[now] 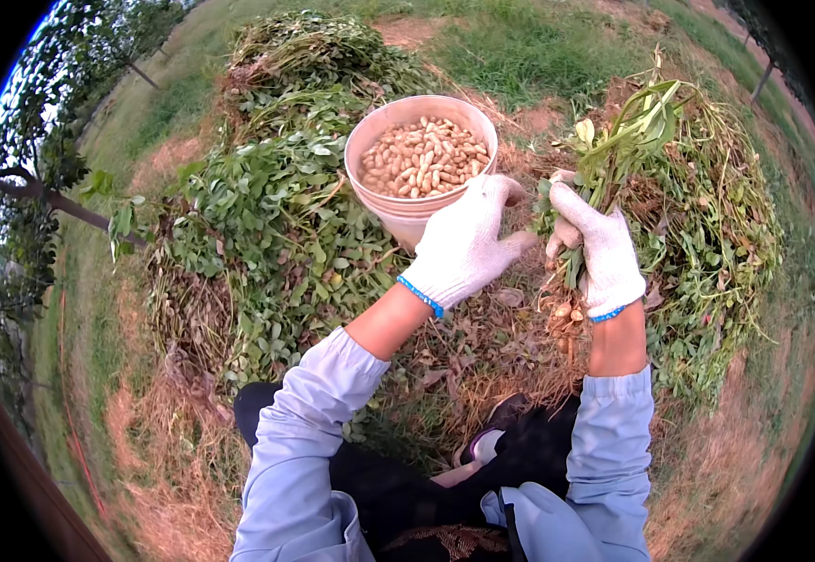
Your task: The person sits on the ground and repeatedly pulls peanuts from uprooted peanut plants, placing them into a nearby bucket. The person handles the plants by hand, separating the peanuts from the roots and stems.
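In a white knit glove, my right hand (597, 249) grips a bunch of peanut plant (618, 165) by its stems, leaves upward. Below the fist dangle roots with a few unshelled peanuts (567, 310). My left hand (467, 239), gloved alike, reaches across in front of the bucket with thumb and fingers apart; I see nothing in it. Its fingertips point toward the plant without clearly touching it. Behind that hand stands a pale plastic bucket (379, 198), well filled with unshelled peanuts (427, 158); the glove covers part of its lower right side.
Pulled plants lie in a large heap (260, 204) on the left, with another pile (323, 56) behind. More plants (716, 232) are piled at the right. Dry leaves and roots (477, 344) litter the ground by my shoe (488, 442). A tree trunk (74, 207) leans in at left.
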Motion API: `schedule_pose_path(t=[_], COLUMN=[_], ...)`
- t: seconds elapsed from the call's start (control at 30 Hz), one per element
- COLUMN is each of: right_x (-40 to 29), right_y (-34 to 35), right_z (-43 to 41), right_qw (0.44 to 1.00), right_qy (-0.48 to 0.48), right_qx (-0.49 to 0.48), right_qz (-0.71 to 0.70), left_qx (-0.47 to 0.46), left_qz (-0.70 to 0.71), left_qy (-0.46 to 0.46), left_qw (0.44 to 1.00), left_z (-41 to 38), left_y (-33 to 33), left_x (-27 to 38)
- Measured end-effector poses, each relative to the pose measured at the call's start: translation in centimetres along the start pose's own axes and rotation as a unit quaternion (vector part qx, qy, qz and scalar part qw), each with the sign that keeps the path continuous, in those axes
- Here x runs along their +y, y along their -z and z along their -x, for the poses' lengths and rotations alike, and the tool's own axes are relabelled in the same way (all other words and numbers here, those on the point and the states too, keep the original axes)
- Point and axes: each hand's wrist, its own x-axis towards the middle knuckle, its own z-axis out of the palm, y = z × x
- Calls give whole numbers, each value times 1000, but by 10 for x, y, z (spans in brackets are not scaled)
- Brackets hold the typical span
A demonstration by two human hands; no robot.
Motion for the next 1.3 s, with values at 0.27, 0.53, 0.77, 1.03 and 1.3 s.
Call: schedule_pose_path(t=[0.27, 0.53, 0.77, 1.03, 1.3], right_x=[7, -3, 0, 2, 4], right_y=[-13, -15, 0, 10, 7], right_z=[-4, -1, -3, -12, -14], right_qw=[999, 998, 993, 979, 982], right_qy=[-18, -2, 26, 47, 44], right_qx=[15, 66, 110, 187, 172], right_qz=[26, -4, -31, -60, -65], left_qx=[30, 278, 164, -6, -61], left_qz=[249, 352, 16, -340, -519], left_qy=[89, 243, 256, 232, 225], left_qw=[964, 860, 953, 912, 822], left_z=[-32, -54, -46, -87, -102], left_y=[-2, 19, 65, 53, 35], left_x=[-14, -135, -233, -259, -298])
